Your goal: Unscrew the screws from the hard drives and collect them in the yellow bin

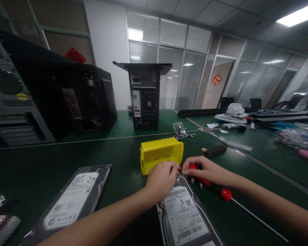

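Note:
A hard drive (186, 215) with a white label lies in front of me, its far end under my fingers. My left hand (161, 179) is closed at that far end, fingertips pressed together; whatever they pinch is too small to make out. Close beside it, my right hand (207, 169) has its thumb and forefinger pinched at the drive's far corner. The same hand keeps a screwdriver (226, 194) with a red and black handle tucked under its fingers, shaft pointing back towards me. Just beyond both hands, a yellow plastic bin (146, 163) rests on its side, with several small dark screws inside.
A second hard drive (75, 194) lies to the left on the green table (123, 191). Computer cases (146, 99) stand at the back and left. A dark block (215, 150), a clear plastic piece (179, 130) and paper scraps lie further right, near a white helmet-like object (233, 112).

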`<state>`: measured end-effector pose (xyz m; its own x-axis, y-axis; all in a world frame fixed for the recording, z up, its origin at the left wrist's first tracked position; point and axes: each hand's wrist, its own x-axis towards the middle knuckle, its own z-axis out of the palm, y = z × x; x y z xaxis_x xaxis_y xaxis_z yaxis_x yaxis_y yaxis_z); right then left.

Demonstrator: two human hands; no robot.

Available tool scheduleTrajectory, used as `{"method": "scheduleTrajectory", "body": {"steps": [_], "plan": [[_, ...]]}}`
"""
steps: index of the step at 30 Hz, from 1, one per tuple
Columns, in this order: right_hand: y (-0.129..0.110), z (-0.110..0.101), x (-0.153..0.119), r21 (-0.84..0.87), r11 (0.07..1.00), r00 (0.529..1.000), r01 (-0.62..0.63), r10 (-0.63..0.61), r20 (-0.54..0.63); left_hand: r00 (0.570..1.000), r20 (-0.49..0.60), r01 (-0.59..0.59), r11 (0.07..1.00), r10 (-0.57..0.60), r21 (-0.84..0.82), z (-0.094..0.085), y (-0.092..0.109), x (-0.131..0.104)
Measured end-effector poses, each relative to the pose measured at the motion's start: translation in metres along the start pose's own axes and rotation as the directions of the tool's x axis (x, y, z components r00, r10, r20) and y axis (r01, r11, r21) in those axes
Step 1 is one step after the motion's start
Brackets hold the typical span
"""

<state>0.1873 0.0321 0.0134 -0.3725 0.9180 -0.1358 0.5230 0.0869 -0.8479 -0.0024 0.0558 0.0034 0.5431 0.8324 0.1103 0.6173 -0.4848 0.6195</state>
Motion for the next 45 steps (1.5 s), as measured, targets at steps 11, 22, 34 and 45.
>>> {"method": "scheduleTrajectory", "body": {"steps": [11,22,34,45], "plan": [[0.002,-0.002,0.001,0.065,0.997,0.999,-0.043,0.042,0.018,1.0,0.003,0.004,1.0,-0.004,-0.006,-0.001,0.0,-0.001],[0.005,-0.006,0.001,0.034,0.995,0.995,-0.095,0.094,0.03,1.0,-0.007,0.004,1.0,-0.004,-0.017,0.001,-0.001,0.0],[-0.013,-0.007,-0.01,-0.304,0.952,0.987,-0.014,0.063,0.149,1.0,-0.01,0.018,0.999,-0.019,-0.042,0.001,-0.001,0.002],[-0.004,-0.015,-0.01,-0.193,0.979,0.976,-0.059,0.097,0.193,1.0,-0.011,-0.002,0.999,0.001,-0.038,0.0,-0.001,0.0]]}}
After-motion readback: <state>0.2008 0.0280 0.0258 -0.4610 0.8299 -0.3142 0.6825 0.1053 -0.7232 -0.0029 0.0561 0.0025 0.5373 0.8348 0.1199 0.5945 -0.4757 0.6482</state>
